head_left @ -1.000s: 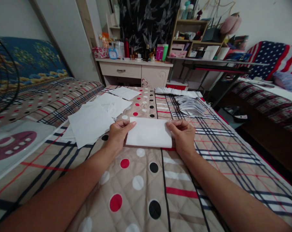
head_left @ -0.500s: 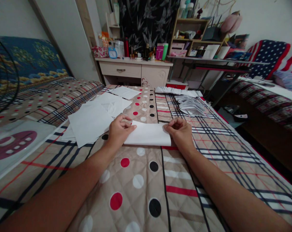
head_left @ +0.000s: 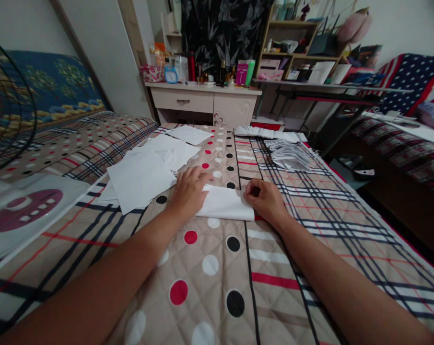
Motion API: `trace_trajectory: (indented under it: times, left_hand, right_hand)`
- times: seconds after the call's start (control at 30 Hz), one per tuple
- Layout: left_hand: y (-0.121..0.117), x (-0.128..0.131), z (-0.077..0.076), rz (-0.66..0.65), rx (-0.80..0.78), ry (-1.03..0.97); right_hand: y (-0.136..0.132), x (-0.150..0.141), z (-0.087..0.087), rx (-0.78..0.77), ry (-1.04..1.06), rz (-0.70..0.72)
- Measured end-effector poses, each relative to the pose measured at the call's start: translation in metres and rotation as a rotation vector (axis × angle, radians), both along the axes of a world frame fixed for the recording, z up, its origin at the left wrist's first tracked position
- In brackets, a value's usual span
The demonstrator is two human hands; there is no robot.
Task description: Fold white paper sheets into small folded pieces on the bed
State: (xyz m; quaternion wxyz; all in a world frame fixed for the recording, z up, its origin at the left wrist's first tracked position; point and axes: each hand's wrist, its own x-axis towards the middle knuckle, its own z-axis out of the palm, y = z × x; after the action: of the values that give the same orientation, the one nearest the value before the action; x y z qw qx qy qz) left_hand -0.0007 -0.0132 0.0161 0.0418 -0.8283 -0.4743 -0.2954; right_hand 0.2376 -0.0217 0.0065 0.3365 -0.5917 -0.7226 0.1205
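Note:
A folded sheet of white paper lies on the bed, its long side running left to right. My left hand rests over its left end, fingers stretched out along the far edge and thumb apart from them on the paper. At the far right corner, my right hand is closed, pinching the sheet between thumb and curled fingers. Loose white sheets overlap in a spread pile left of my left hand. Beyond my right hand sits a stack of folded papers.
A long pleated white strip lies behind the folded stack. The patterned quilt covers the bed. A white plastic bag with a purple print is at the left, near a fan. A dresser stands past the bed.
My left hand has shifted right and turned over the paper's left end, its fingers now stretching along the far edge. My right hand keeps its pinch. The view has tilted slightly.

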Motion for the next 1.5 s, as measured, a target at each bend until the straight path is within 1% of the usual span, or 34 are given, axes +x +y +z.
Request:
trace_trajectory:
  times: [0.07, 0.13, 0.2, 0.27, 0.43, 0.53, 0.6, 0.67, 0.7, 0.73, 0.77, 0.83, 0.9, 0.93, 1.0, 1.1, 1.2, 1.3, 1.4, 1.5]
  left_hand:
    - [0.0, 0.002, -0.001, -0.137, -0.045, 0.106]
    - [0.001, 0.003, -0.005, -0.224, -0.122, 0.138]
    - [0.002, 0.002, -0.007, -0.235, -0.187, 0.132]
    - [0.002, -0.001, -0.006, -0.253, -0.259, 0.127]
    - [0.006, -0.017, 0.005, -0.391, -0.491, 0.092]
    - [0.011, -0.025, 0.01, -0.456, -0.586, 0.096]
    - [0.012, -0.028, 0.012, -0.484, -0.618, 0.102]
    - [0.013, -0.029, 0.012, -0.492, -0.625, 0.104]
    - [0.013, -0.029, 0.012, -0.493, -0.624, 0.103]
    - [0.014, -0.029, 0.011, -0.494, -0.623, 0.1]
    - [0.014, -0.029, 0.01, -0.496, -0.62, 0.093]
    - [0.015, -0.029, 0.007, -0.509, -0.605, 0.061]
    - [0.016, -0.029, 0.004, -0.533, -0.588, 0.036]
    - [0.017, -0.029, 0.003, -0.541, -0.58, 0.034]
    - [0.018, -0.029, 0.002, -0.549, -0.572, 0.051]
    - [0.018, -0.029, 0.004, -0.533, -0.571, 0.075]
    - [0.016, -0.028, 0.007, -0.518, -0.577, 0.076]
    - [0.013, -0.028, 0.009, -0.531, -0.579, 0.069]
    - [0.013, -0.028, 0.009, -0.538, -0.597, 0.072]
    - [0.014, -0.031, 0.009, -0.508, -0.61, 0.08]
  right_hand:
    - [0.0, 0.0, 0.0, -0.001, -0.005, 0.001]
    - [0.001, 0.0, 0.0, -0.003, -0.008, -0.004]
    - [0.0, -0.001, 0.001, -0.009, -0.016, 0.0]
    - [-0.001, -0.001, 0.003, -0.016, -0.025, 0.001]
    - [-0.002, -0.001, 0.003, -0.036, -0.004, 0.005]
    - [0.001, 0.001, 0.004, -0.059, 0.011, 0.027]
    - [0.001, 0.002, 0.01, -0.083, 0.014, 0.014]
    - [-0.004, -0.002, 0.021, -0.051, -0.017, -0.041]
    - [-0.009, -0.007, 0.028, 0.029, -0.053, -0.091]
    - [-0.016, -0.015, 0.034, 0.127, -0.104, -0.089]
    - [-0.025, -0.025, 0.041, 0.185, -0.136, -0.043]
    - [-0.049, -0.052, 0.048, 0.18, -0.154, 0.155]
    - [-0.076, -0.081, 0.046, 0.062, -0.169, 0.353]
    - [-0.087, -0.094, 0.043, -0.002, -0.179, 0.42]
    - [-0.106, -0.114, 0.034, -0.116, -0.194, 0.488]
    - [-0.116, -0.125, 0.025, -0.207, -0.251, 0.474]
    - [-0.118, -0.121, 0.022, -0.215, -0.316, 0.449]
    - [-0.121, -0.109, 0.019, -0.179, -0.385, 0.434]
    - [-0.125, -0.087, 0.014, -0.146, -0.452, 0.391]
    - [-0.124, -0.059, 0.009, -0.097, -0.512, 0.322]
